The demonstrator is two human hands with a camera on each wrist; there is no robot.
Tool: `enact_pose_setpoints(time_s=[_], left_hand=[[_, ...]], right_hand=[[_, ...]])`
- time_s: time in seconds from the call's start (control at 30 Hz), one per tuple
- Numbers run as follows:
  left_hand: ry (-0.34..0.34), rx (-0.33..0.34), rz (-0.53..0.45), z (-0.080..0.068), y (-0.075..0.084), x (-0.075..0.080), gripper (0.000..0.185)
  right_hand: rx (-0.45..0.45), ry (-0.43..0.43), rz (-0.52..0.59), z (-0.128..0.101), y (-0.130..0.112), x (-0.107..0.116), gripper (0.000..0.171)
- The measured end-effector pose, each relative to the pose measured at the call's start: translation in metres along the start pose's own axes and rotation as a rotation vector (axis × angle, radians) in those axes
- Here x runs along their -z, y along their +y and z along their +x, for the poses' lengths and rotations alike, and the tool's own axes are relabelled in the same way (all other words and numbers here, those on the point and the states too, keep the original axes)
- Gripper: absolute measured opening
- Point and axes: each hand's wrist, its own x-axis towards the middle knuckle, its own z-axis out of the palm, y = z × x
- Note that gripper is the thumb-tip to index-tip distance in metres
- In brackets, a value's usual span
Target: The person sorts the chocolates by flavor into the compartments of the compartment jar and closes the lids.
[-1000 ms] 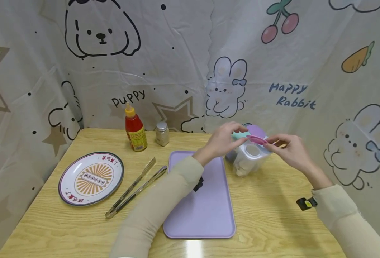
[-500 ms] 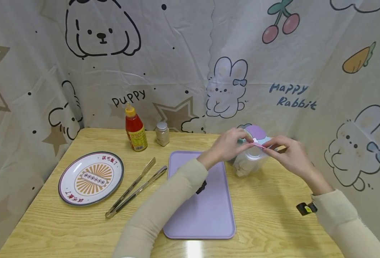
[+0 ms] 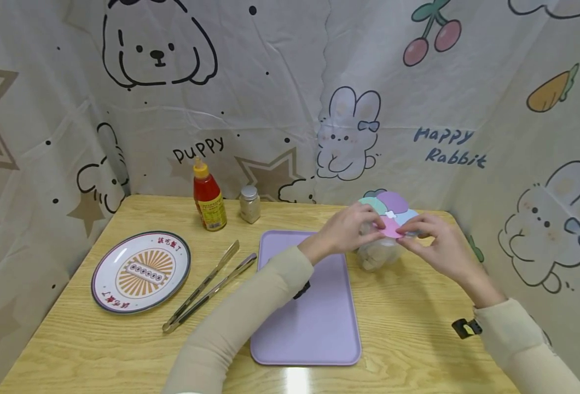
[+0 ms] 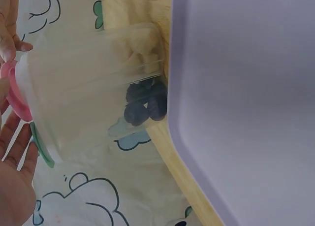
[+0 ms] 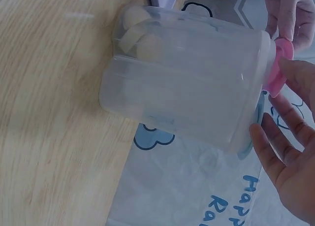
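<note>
At the table's right rear stands a clear compartmented jar [image 3: 376, 256], its top bearing pink, green, purple and blue flip lids. My left hand [image 3: 345, 229] pinches the left edge of the pink lid [image 3: 390, 228], which lies down on the jar top. On that lid's right edge, the fingertips of my right hand [image 3: 440, 245] pinch too. Pale pieces [image 5: 142, 39] sit low in one compartment. The left wrist view shows dark round pieces [image 4: 146, 104] in another. Some fingers of the left hand lie by the green lid [image 4: 42, 145]; right fingers lie by the blue lid [image 5: 253, 127].
A lilac tray [image 3: 314, 328] lies left of the jar, beneath the left forearm. Metal tongs [image 3: 201, 293] and a round patterned plate [image 3: 172, 295] lie farther left. A red sauce bottle [image 3: 210, 200] and a small silver-capped jar [image 3: 249, 205] stand at the back.
The pink lid was raised over an open round hole; both hands have brought it down flat onto the jar top, covering the hole. The tray, tongs and plate have stayed put.
</note>
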Motion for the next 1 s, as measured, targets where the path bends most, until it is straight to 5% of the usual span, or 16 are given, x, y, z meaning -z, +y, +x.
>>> enact_pose_setpoints(time_s=[1.0], left_hand=[[0.064,-0.081,0.036,-0.003,-0.007,-0.014,0.022]], right_hand=[[0.117,0.103,-0.093,-0.002,0.002,-0.014,0.022]])
